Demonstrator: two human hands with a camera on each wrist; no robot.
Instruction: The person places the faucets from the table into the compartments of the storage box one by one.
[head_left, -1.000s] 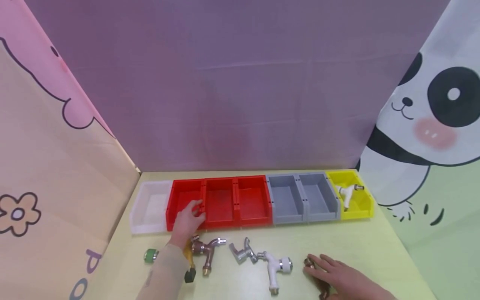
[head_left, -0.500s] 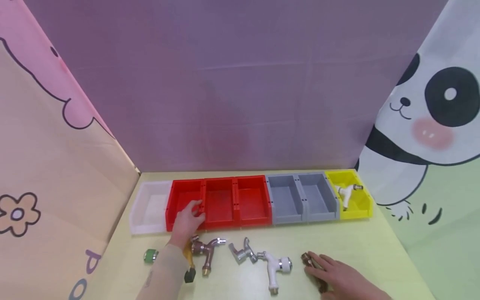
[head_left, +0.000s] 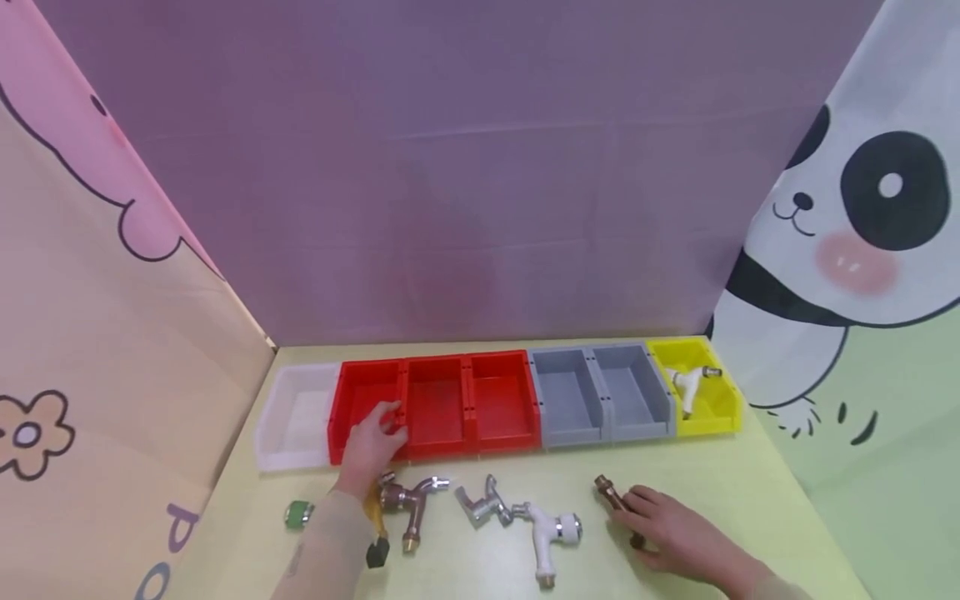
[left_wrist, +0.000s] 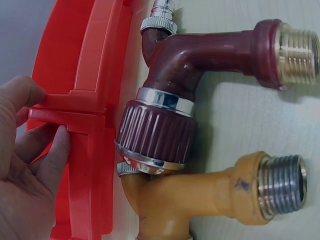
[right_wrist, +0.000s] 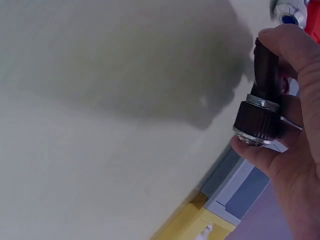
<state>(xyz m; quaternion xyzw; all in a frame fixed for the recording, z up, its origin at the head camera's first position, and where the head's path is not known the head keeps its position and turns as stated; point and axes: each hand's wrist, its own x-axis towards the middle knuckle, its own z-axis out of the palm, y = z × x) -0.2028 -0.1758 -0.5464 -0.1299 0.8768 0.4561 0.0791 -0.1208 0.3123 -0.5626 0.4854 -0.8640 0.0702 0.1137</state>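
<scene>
While the person's left sleeve reaches across the table point(head_left: 465, 575), the right hand point(head_left: 671, 533), nearest me, has its fingers curled round a dark brown tap point(right_wrist: 260, 117); whether that tap touches the tabletop, I can't tell. Beside it lies a white tap point(head_left: 545, 537), its threaded end toward the person. Next along, a yellow tap point(left_wrist: 175, 202) with a black end lies partly under the sleeve, close against a maroon tap point(head_left: 412, 504) with a brass thread. A green knob point(head_left: 297, 514) shows on the sleeve's other side, and a small silver tap point(head_left: 486, 506) sits between the maroon and white ones.

Farther off, the left hand point(head_left: 372, 446) keeps a narrow grip, thumb and fingers pinching the adjoining walls of the left and middle red bins point(head_left: 438, 448). That row runs from a clear white bin point(head_left: 296, 460) through three red and two grey bins point(head_left: 570, 436) to a yellow bin point(head_left: 708, 425), where another white tap point(head_left: 688, 389) leans. Behind everything hangs a purple cloth point(head_left: 450, 167), with a panda point(head_left: 862, 200) on the wall to the right.
</scene>
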